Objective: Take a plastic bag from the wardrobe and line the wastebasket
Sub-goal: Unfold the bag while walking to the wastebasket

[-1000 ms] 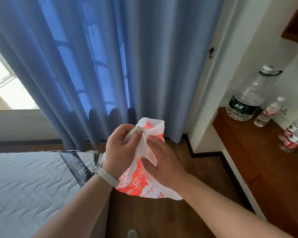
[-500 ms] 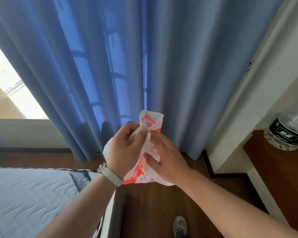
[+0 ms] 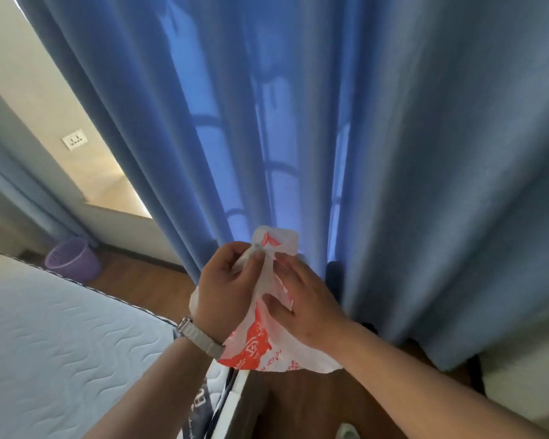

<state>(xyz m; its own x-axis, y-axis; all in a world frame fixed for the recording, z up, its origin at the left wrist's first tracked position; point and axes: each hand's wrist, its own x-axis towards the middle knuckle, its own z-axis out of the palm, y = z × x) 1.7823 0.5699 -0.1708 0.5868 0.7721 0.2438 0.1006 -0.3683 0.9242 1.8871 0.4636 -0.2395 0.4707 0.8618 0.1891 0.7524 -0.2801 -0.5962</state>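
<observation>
Your left hand point(image 3: 227, 285) pinches the top edge of the crumpled white-and-orange plastic bag point(image 3: 260, 343); your right hand point(image 3: 305, 301) grips its side. The round lilac plastic wastebasket point(image 3: 72, 259) stands well apart.

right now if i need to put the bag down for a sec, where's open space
The mattress top left of your hands is bare and closest. Wood floor lies open between the purple wastebasket and the blue curtain, with another strip below the plastic bag. It is tight where the curtain hangs right behind the left hand and right hand.
</observation>
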